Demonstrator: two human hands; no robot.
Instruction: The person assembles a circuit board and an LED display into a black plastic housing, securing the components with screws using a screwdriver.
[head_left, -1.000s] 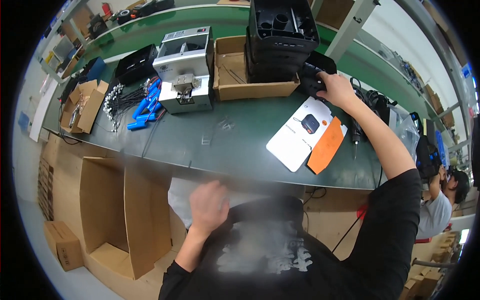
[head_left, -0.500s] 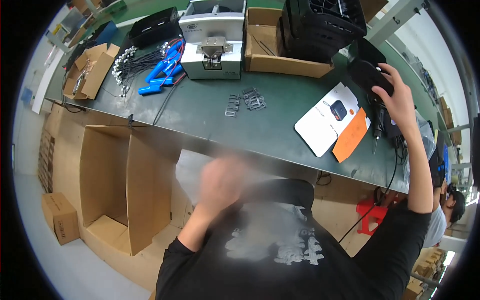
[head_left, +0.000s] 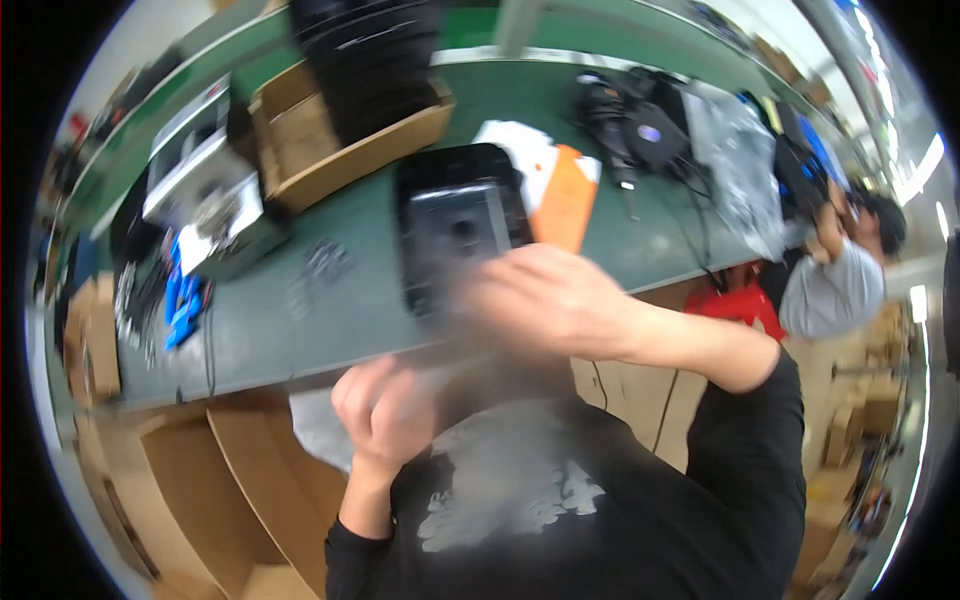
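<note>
In the head view, the case (head_left: 460,215) is near the tabletop's (head_left: 640,255) front edge, hiding part of the card (head_left: 565,200). It looks light, stiff and slick; the side walls should hold best. The right hand (head_left: 550,300) blurs at its near corner; neither its grip nor the bent-fingered left hand's (head_left: 385,415) can be told. Earlier, the case was farther right, beyond the card.

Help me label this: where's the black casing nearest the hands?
In the head view, the casing is central, over the green tabletop, left of the orange card and beside the right hand.
</note>
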